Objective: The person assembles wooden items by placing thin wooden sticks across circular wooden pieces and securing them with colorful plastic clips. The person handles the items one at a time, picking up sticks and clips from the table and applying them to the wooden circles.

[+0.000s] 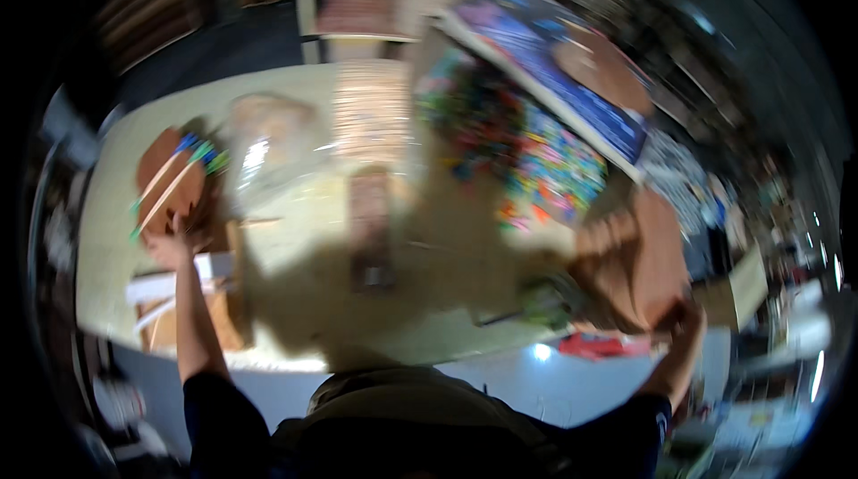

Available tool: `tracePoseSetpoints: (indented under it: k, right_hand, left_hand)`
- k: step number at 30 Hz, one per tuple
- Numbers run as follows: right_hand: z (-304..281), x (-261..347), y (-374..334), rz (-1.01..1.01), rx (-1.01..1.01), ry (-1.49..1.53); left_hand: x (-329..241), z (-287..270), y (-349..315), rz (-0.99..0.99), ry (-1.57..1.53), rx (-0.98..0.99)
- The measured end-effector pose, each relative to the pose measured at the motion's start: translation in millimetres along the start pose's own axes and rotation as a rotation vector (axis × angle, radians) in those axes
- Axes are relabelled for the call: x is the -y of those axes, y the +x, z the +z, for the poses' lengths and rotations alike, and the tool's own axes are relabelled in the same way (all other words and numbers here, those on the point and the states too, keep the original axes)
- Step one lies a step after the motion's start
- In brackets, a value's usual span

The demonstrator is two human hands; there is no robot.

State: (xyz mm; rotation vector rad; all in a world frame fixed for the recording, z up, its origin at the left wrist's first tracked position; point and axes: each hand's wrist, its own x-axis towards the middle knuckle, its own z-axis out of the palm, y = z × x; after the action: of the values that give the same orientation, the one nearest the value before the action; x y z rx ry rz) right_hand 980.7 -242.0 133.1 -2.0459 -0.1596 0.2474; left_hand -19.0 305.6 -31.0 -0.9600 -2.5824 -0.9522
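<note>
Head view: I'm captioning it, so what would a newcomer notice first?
Probably the heap of small multicoloured pieces right of centre on the pale table, with a blue-purple printed panel slanting behind it. Next, at left, the left hand at a brown oval piece; at right, the right hand at the near edge of a rounded brown piece.

Arms [198, 323] spread; left hand [170, 245] ahead of right hand [688, 316].

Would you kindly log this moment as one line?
left hand: at brown oval piece; right hand: at brown panel, lower edge; table: pale stack, colourful small pieces; grips: blurred
</note>
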Motion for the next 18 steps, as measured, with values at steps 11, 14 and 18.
tracePoseSetpoints:
  k: [11, 14, 18]
  right_hand:
    - [-9, 109, -124, -0.382, 0.087, 0.666]
    - [56, 97, -191, -0.477, 0.323, 0.585]
    - [209, 45, -261, -0.533, 0.566, 0.088]
  left_hand:
    - [-149, -161, -337, 0.401, -1.195, 1.359]
    - [-162, -199, -363, 0.279, -1.348, 1.665]
    - [-147, -235, -361, -0.172, -1.57, 1.82]
